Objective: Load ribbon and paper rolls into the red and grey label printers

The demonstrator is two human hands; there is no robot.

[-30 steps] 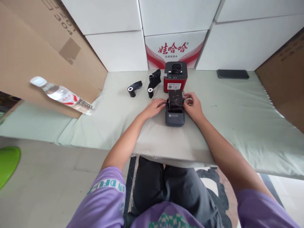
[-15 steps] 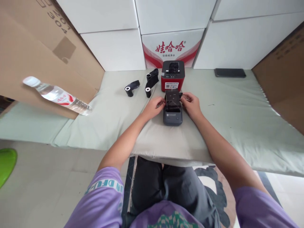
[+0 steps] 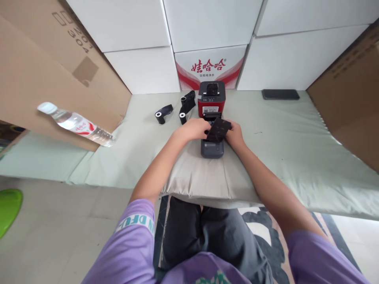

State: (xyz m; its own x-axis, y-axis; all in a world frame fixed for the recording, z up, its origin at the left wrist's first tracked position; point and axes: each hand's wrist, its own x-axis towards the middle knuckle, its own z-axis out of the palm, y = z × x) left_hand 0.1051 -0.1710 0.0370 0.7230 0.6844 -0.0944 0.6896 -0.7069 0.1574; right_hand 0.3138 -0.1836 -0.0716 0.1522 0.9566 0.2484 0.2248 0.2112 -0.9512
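Observation:
A small dark grey printer [image 3: 212,150] sits on the green cloth in front of me, its lid [image 3: 211,116] raised at the back. Over its open bay a strip of black paper [image 3: 219,129] leans to the right. My left hand [image 3: 196,129] is closed at the left end of the black paper roll, with fingertips partly hidden behind it. On the opposite side, my right hand [image 3: 236,136] is closed at the strip's right edge. Behind stands a red and black printer [image 3: 211,100] with black paper coming out of its top.
Black paper rolls with loose tails [image 3: 160,117] lie left of the printers. A water bottle [image 3: 79,125] leans against a cardboard box [image 3: 59,79] at the left. A black phone [image 3: 280,94] lies back right, before stacked white boxes [image 3: 275,65]. The cloth-covered surface's front edge is near my lap.
The small printer's lid has come open. The black paper, upright before, now tilts rightward out of the bay, and my left hand has moved further over the printer.

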